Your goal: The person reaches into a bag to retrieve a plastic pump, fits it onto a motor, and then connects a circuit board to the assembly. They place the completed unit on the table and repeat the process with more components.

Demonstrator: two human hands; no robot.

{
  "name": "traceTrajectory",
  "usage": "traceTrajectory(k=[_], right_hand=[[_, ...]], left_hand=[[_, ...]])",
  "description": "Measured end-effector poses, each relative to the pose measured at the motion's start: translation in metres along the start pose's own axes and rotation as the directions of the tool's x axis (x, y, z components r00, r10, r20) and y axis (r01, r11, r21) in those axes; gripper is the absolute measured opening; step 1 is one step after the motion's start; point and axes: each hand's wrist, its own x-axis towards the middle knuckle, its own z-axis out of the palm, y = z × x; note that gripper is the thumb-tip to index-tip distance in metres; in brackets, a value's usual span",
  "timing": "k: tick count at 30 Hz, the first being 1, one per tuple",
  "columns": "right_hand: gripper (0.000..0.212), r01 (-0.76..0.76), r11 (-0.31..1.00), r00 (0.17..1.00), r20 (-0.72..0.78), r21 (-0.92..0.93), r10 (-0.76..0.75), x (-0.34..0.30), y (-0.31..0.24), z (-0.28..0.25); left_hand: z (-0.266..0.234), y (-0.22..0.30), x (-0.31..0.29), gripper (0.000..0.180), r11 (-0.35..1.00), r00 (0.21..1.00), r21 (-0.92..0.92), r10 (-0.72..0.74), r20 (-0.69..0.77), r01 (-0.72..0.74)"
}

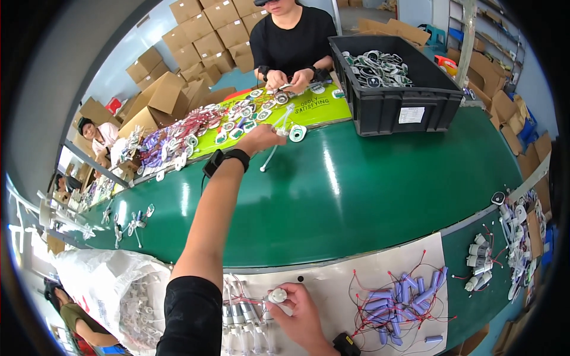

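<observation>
Two hands, far apart: your left hand (260, 139) is stretched out across the glossy green conveyor belt (368, 190), fingers curled around a small white-and-teal round part with a thin white stem (295, 133) at the belt's far edge. The stem slants down toward you, its tip resting on the belt. A black wrist strap (227, 159) sits on that forearm.

Your right hand (300, 314) stays close to you, over the pale paper sheet (332, 285) on the near bench. Its fingers are closed on a small white round cap (277, 295), pinched between thumb and fingertips. Just left of it lies a row of white cylindrical pieces (240, 314), and to the right a loose heap of lilac cylindrical cells with thin red wires (398, 302).

Beyond your left hand, a lime-green mat (314, 110) carries many more round white-and-teal parts. A black plastic crate (395, 89) full of similar pieces stands on the belt to the right. Across the belt, a person in a black shirt (294, 38) works with both hands at the mat.
</observation>
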Motion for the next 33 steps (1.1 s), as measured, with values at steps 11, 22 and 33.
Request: traceTrajectory(k=[11, 22, 33], right_hand=[[0.042, 0.008, 0.993, 1.0, -0.018, -0.114, -0.01, -0.002, -0.006, 0.001], [0.041, -0.087, 0.994, 0.995, -0.037, 0.068, 0.09, -0.008, -0.007, 0.005], [0.04, -0.04, 0.999, 0.997, -0.06, 0.004, 0.04, -0.005, -0.012, 0.007]], left_hand=[[0.056, -0.051, 0.051, 0.018, 0.955, 0.816, 0.239, 0.279, -0.506, -0.178], [0.028, -0.032, 0.066, 0.028, 0.958, 0.464, 0.263, 0.286, -0.838, -0.115], [0.06, -0.011, 0.047, 0.049, 0.962, 0.936, 0.264, 0.159, -0.314, -0.074]])
